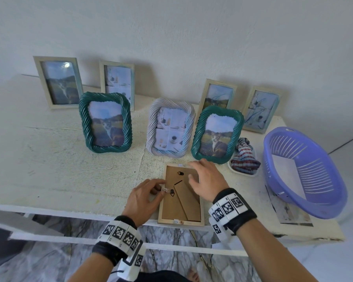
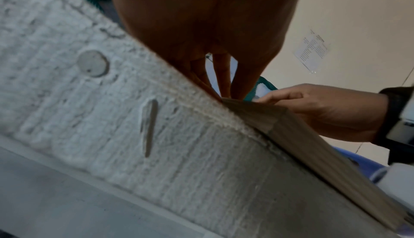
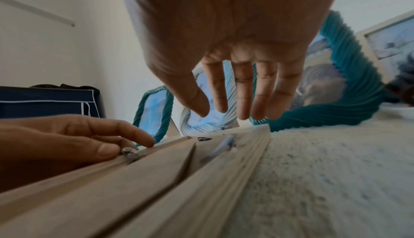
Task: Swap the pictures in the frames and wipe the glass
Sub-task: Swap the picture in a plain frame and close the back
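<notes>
Lying face-down on rough white table (image 1: pixel 69 159): frame (image 1: pixel 180 200).

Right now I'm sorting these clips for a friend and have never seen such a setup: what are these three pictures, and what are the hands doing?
No machine here: a person wears three cameras. The head view looks down at a white table; the other two look along each wrist. A wooden frame lies face down, its brown back showing. The left hand pinches a small metal clip on the frame's edge. The right hand hovers open over the frame, holding nothing. Behind stand seven framed pictures; to the right, a striped cloth and a purple basket.
</notes>
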The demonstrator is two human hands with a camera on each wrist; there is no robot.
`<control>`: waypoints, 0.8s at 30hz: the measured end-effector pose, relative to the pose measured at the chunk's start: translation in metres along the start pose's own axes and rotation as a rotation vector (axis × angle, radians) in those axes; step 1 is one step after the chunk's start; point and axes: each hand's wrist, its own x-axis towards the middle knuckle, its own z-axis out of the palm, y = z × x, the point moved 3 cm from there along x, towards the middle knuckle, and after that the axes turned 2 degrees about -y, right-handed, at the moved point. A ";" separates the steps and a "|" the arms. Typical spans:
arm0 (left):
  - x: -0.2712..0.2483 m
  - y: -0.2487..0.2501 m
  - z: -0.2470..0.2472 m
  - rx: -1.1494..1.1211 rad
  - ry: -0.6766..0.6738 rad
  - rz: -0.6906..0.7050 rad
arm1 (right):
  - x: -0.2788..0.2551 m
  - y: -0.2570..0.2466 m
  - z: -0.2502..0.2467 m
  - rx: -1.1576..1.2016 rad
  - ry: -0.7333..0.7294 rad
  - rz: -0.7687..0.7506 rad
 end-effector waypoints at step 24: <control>0.000 0.001 0.000 0.024 0.014 0.006 | -0.002 0.012 0.000 0.115 -0.118 -0.108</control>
